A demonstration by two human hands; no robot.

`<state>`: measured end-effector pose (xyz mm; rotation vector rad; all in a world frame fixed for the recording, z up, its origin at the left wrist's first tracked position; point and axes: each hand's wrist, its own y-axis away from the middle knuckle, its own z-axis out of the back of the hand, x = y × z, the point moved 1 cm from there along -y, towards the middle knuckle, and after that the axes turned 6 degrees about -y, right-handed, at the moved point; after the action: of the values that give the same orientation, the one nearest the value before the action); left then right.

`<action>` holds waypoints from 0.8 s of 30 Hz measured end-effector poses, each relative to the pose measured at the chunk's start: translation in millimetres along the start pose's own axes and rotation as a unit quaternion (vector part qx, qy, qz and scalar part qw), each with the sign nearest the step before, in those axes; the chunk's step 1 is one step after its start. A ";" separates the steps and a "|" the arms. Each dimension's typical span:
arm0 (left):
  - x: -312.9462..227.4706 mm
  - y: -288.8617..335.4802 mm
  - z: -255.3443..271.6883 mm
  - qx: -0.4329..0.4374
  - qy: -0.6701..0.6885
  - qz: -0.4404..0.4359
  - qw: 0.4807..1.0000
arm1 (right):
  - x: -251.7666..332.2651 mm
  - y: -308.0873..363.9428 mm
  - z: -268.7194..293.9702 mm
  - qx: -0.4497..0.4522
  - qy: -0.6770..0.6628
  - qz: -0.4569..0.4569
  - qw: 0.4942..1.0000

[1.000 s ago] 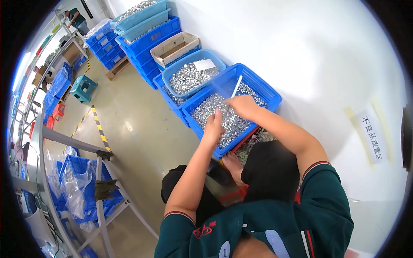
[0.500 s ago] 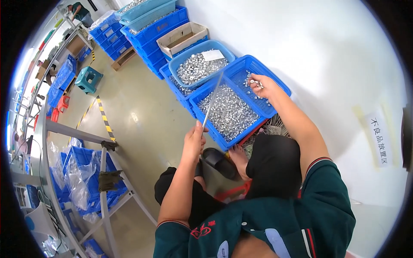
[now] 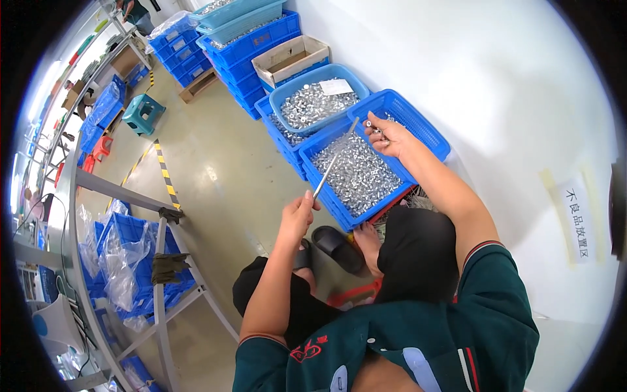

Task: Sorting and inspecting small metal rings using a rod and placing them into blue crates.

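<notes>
My left hand (image 3: 299,214) is closed round the lower end of a thin metal rod (image 3: 325,177). The rod slants up and away over a blue crate (image 3: 312,172) heaped with small silvery flanged metal sleeves (image 3: 358,175). Its far end is blurred and close to my right hand (image 3: 386,138). That hand is closed on several of the same sleeves, one pinched near the fingertips and others lying against the curled fingers. Beneath and beyond my right hand is a blue perforated basket (image 3: 431,136), partly covered by the hand and forearm, with some sleeves inside.
A light-blue tub (image 3: 277,104) of sleeves with a paper slip stands behind the crate. Further back are an open box (image 3: 264,64) and stacked blue crates (image 3: 251,53). A white wall runs along the right. At left are a metal frame (image 3: 158,287) and a green stool (image 3: 144,114).
My right hand has come left and up out of the perforated basket, holding sleeves, towards the rod. The rod's tip has swung right, and the whole view has shifted slightly.
</notes>
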<state>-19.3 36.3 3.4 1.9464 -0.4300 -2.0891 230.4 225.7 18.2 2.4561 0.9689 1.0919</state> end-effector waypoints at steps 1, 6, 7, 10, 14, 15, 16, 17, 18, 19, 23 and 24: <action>0.7 0.8 1.7 -0.005 -0.021 -0.012 1.000 | 0.3 -1.0 -0.8 -0.005 -0.001 0.008 1.000; 4.8 4.3 3.2 -0.007 -0.082 -0.038 0.996 | 1.9 -1.1 -10.1 -0.003 0.016 0.016 1.000; 5.3 5.7 2.0 -0.004 -0.077 -0.048 0.996 | 1.3 1.6 -12.0 0.000 0.026 0.014 1.000; 8.0 13.3 -1.1 -0.005 -0.066 -0.037 0.997 | -2.3 11.9 -16.3 0.021 0.081 0.026 0.996; 21.9 24.4 -1.7 -0.015 -0.059 -0.034 0.998 | -11.8 27.2 -19.8 0.044 0.150 0.047 0.987; 27.4 24.9 -0.9 -0.029 -0.076 -0.056 0.995 | -12.8 29.6 -21.4 0.031 0.234 0.085 0.968; 27.4 25.1 0.6 -0.043 -0.094 -0.079 0.992 | -12.0 31.9 -26.7 0.018 0.316 0.122 0.941; 28.0 24.9 2.0 -0.044 -0.093 -0.078 0.992 | -12.7 32.7 -32.0 0.018 0.316 0.121 0.941; 28.6 24.1 3.3 -0.052 -0.096 -0.081 0.991 | -13.6 32.4 -37.2 0.015 0.307 0.132 0.942; 20.5 19.8 5.6 -0.061 -0.099 -0.089 0.989 | -7.1 30.7 -45.6 0.014 0.298 0.149 0.943; 7.7 5.6 3.1 -0.052 -0.075 -0.087 0.992 | -0.5 17.4 -49.9 0.030 0.226 0.116 0.967; 10.4 2.5 -1.8 -0.061 -0.073 -0.086 0.992 | -7.4 15.1 -47.2 0.021 0.242 0.120 0.963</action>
<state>-18.3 29.9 -5.4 1.8263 -0.1617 -2.3156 198.9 208.9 53.5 2.4341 0.8314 1.8313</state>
